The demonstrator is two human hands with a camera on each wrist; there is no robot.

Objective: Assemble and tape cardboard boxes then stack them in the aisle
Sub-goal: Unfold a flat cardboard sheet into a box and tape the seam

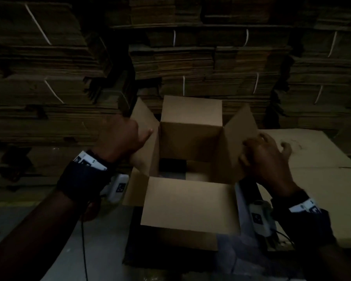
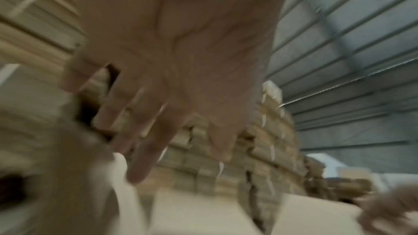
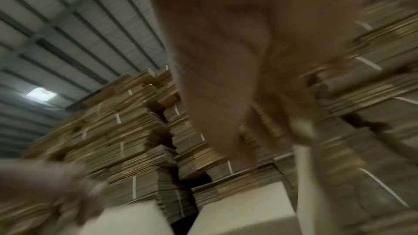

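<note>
An open cardboard box (image 1: 190,151) was observed standing upright in front of the person, all four top flaps raised or splayed outward. The left hand (image 1: 121,138) was laid against the outer face of the left flap (image 1: 144,118), fingers extended and spread. The right hand (image 1: 265,157) was placed on the right flap (image 1: 241,138), fingers bent over its edge; whether the flap was truly pinched could not be determined. A flat cardboard sheet (image 1: 322,175) was noted beside the box on the right. Strapped bundles of flattened cartons (image 1: 211,61) were stacked behind. Both wrist views were blurred
</note>
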